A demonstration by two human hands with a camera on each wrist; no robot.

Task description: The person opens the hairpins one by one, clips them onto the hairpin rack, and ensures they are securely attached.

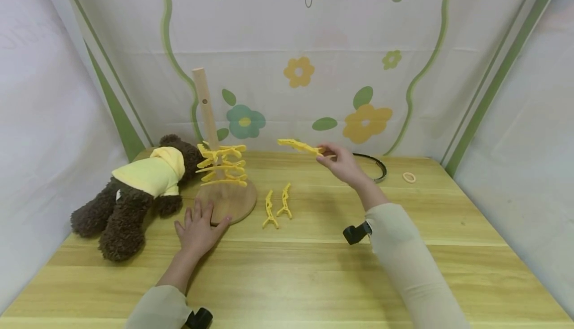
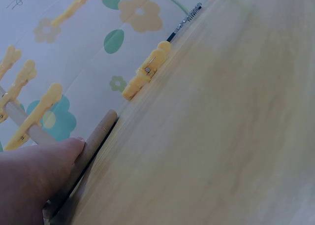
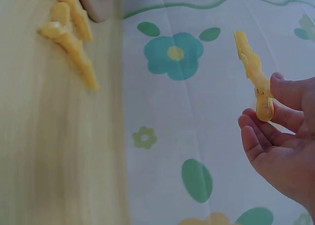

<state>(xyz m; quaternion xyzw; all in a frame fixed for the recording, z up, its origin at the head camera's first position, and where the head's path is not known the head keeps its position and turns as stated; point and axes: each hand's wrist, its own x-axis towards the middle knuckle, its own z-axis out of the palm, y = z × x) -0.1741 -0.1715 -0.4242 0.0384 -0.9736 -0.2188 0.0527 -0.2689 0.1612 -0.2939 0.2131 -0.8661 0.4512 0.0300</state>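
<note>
My right hand (image 1: 343, 164) pinches a yellow hair clip (image 1: 298, 145) by its handle end, up off the table; the right wrist view shows this clip (image 3: 252, 62) between thumb and fingers. With fingers spread, my left hand (image 1: 197, 232) rests on the edge of the round wooden base (image 1: 237, 204) of a stand. Its upright post (image 1: 206, 104) carries several yellow hair clips (image 1: 226, 167) stacked crosswise on its lower part. Two more yellow clips, one on the left (image 1: 269, 209) and one on the right (image 1: 285, 202), lie on the table beside the base.
A brown teddy bear (image 1: 123, 209) in a yellow hoodie lies left of the stand. At the back right are a dark headband (image 1: 382, 167), partly behind my right hand, and a small pale ring (image 1: 409, 177). A flower-printed cloth (image 1: 269, 35) hangs behind the table (image 1: 287, 279).
</note>
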